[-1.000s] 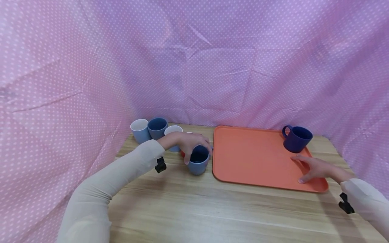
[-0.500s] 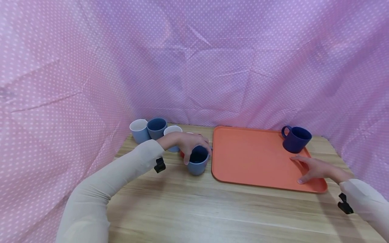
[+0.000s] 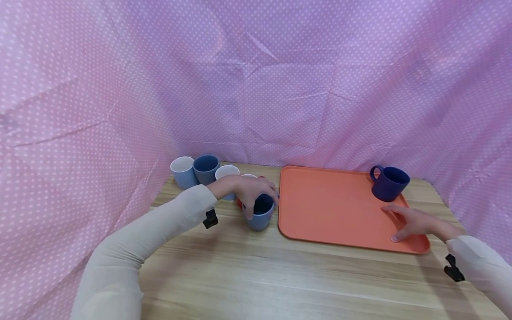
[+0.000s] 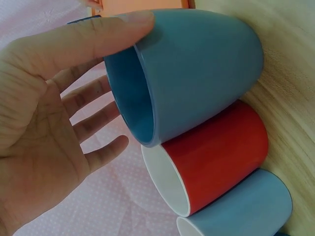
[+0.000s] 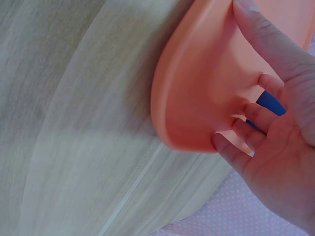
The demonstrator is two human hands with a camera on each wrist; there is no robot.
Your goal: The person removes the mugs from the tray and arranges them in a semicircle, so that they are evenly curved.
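My left hand [image 3: 252, 192] is over a blue-grey mug [image 3: 260, 221] that stands on the table just left of the orange tray [image 3: 320, 204]. In the left wrist view the thumb lies on the outside of this mug [image 4: 206, 64] near its rim; the other fingers reach round the far side, partly hidden. A red mug [image 4: 226, 157] with a white inside stands beside it. My right hand [image 3: 416, 221] rests on the tray's right end, thumb and fingers spread, fingertips on its surface. Beyond it a dark blue mug [image 3: 388, 189] stands at the tray's far right corner.
At the back left are a pale blue mug [image 3: 185, 174], a grey-blue mug [image 3: 206, 170] and another pale mug [image 3: 227, 171], close together. Pink dotted cloth [image 3: 280, 89] hangs behind and along both sides of the wooden table [image 3: 256, 275].
My left thumb has shifted slightly right across the mug's side. The mug stays about where it was, and the right hand keeps its place on the tray.
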